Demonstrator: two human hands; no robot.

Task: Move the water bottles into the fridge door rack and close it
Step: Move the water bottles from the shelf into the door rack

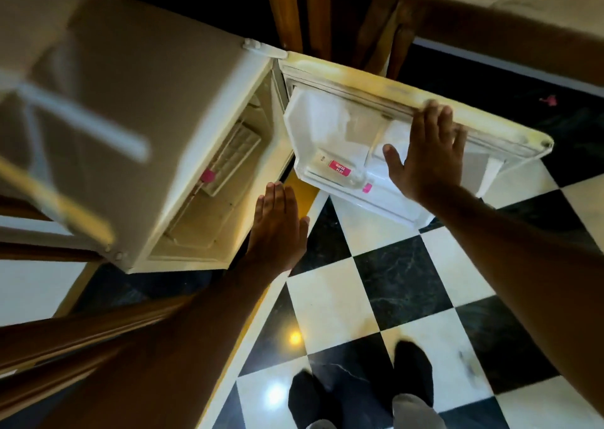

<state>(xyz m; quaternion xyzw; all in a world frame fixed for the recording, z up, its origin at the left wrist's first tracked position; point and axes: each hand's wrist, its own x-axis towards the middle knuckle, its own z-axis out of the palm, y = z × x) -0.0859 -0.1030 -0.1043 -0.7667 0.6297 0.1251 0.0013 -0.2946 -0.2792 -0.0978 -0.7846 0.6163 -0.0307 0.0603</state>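
Water bottles, clear plastic with pink labels (pixel 340 168), already lie in the white moulded door rack (pixel 327 140), just left of the right hand (pixel 428 154). That hand is spread flat, fingers over the yellowed top edge of the open white fridge door (pixel 408 96), which runs far-left to near-right. Nearer, the left hand (pixel 277 229) hangs open and empty before the small white fridge cabinet (pixel 157 101). Closing seems next.

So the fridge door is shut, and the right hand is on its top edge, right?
Not quite. The head view shows the fridge door standing open, with a bottle in its rack. The right hand is indeed on its top edge.
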